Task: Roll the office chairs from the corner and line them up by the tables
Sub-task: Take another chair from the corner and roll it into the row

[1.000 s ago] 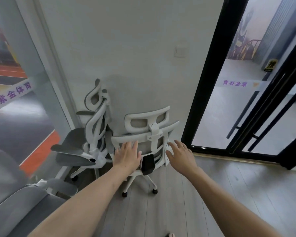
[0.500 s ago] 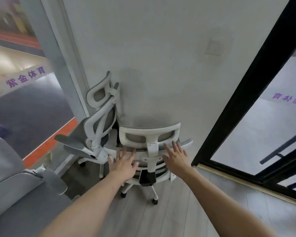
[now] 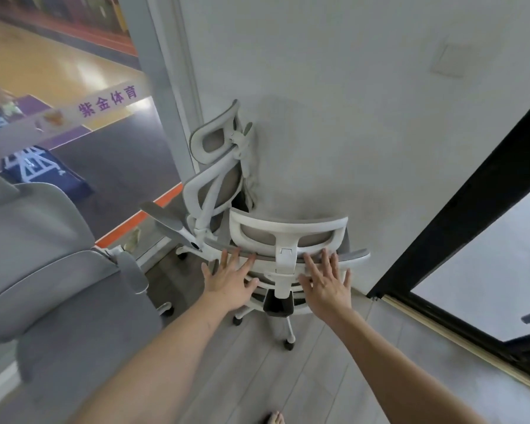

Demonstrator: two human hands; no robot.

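Observation:
Two white office chairs with grey mesh stand in the corner against the white wall. The near chair (image 3: 288,228) shows me its back and headrest. The far chair (image 3: 214,166) stands behind it to the left, turned sideways. My left hand (image 3: 230,280) is spread flat with fingers apart, its fingertips at the top edge of the near chair's backrest, left of the white spine. On the other side of that spine my right hand (image 3: 328,283) lies the same way. Neither hand is closed around anything.
A grey upholstered chair (image 3: 49,270) fills the lower left, close to my left arm. A glass wall (image 3: 74,133) runs along the left. A black-framed glass door (image 3: 471,215) stands at the right. Light wood floor (image 3: 303,377) lies between me and the chairs.
I have moved closer to the corner and the chairs look larger. Both hands have stayed spread on the near chair's backrest, either side of its spine.

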